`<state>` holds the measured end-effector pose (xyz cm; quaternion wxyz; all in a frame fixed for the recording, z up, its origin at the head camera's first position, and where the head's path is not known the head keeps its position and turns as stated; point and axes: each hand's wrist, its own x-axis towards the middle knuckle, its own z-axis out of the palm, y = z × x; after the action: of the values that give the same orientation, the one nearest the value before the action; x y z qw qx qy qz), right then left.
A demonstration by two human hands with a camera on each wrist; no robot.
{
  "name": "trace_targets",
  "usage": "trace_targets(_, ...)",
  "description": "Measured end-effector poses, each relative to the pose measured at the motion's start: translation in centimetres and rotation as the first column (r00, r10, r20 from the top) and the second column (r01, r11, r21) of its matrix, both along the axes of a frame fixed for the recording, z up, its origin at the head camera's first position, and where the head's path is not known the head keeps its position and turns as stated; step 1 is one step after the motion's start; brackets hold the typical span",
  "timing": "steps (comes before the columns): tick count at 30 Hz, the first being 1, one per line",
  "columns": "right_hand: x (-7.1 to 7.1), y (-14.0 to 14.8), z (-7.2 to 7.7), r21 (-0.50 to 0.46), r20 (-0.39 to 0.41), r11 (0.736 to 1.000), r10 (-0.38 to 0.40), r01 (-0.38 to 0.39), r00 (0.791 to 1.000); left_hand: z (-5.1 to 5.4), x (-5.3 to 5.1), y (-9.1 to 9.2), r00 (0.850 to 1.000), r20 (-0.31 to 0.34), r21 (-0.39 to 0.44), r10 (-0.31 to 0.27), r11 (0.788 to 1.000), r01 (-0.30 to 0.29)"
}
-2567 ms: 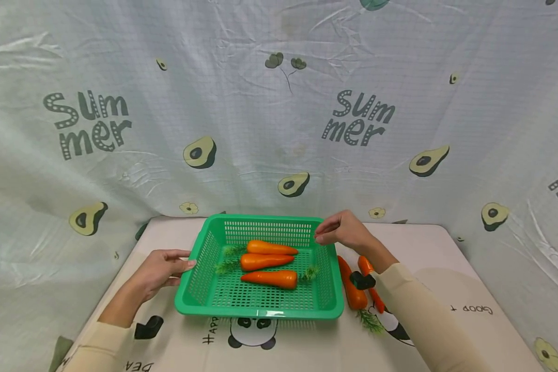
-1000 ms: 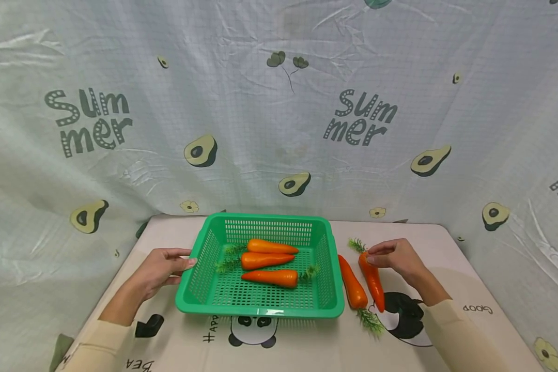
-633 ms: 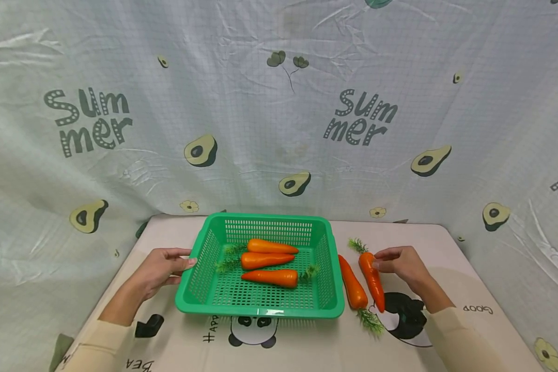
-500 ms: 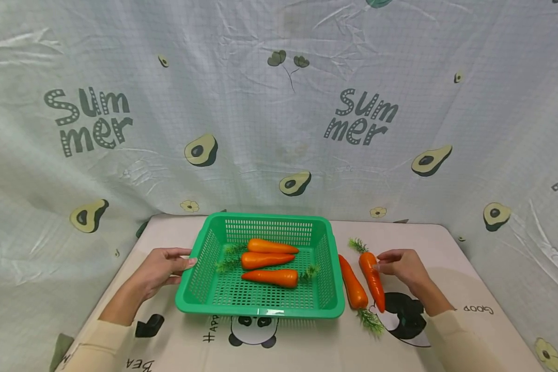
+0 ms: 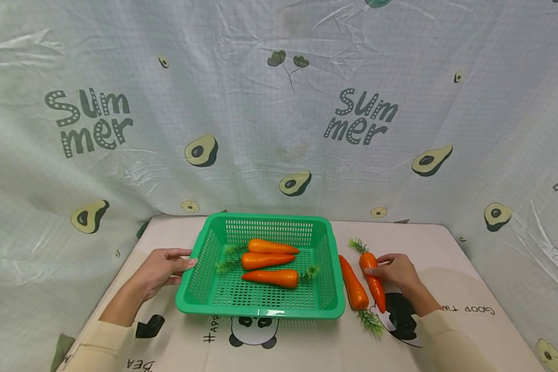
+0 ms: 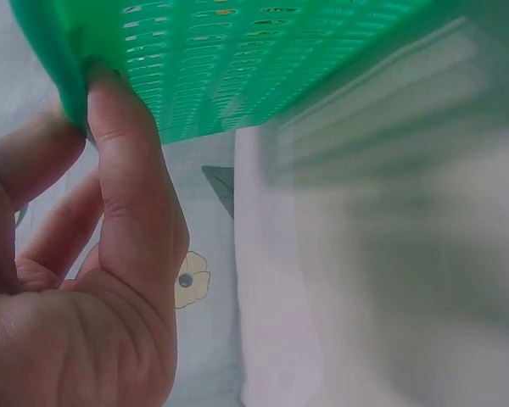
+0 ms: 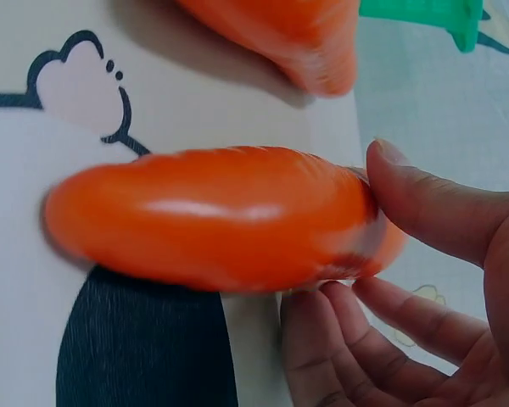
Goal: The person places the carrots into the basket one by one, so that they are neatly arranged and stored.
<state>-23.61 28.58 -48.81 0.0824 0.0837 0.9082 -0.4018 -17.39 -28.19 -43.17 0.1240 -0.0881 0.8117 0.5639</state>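
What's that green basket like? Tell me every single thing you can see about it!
The green basket looks like shiny plastic, rectangular with rounded corners, a smooth solid rim, slotted side walls and a floor full of little holes. It sits open side up on the pale table. Three orange carrots with leafy tops lie inside. The left hand pinches its left rim. Another carrot lies close by its right side; whether they touch is unclear.

Reaches forward with left forearm [image 5: 123, 305] and right forearm [image 5: 425, 300] slanting inward, well apart from each other, pinching with the left grip [image 5: 161, 269] and pinching likewise with the right grip [image 5: 397, 270], holding thumb [image 7: 437, 208] on the side opposite the bent fingers [image 7: 314, 343].
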Motion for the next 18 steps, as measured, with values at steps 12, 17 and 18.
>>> trace_targets(12,-0.62,-0.73,0.48,-0.075,0.060,0.997,-0.022,0.027,0.998,-0.08,0.02,0.03,1.000,-0.002,-0.007,0.002,1.000,-0.002)
trace_targets(17,-0.89,-0.74,0.76,-0.129,0.048,0.991,-0.015,0.021,0.999,-0.08,-0.04,0.02,1.000,-0.004,-0.011,0.002,1.000,-0.002)
trace_targets(18,-0.93,-0.74,0.84,-0.142,0.045,0.990,-0.011,0.017,0.999,-0.06,-0.04,0.01,1.000,-0.003,-0.010,0.005,1.000,-0.005)
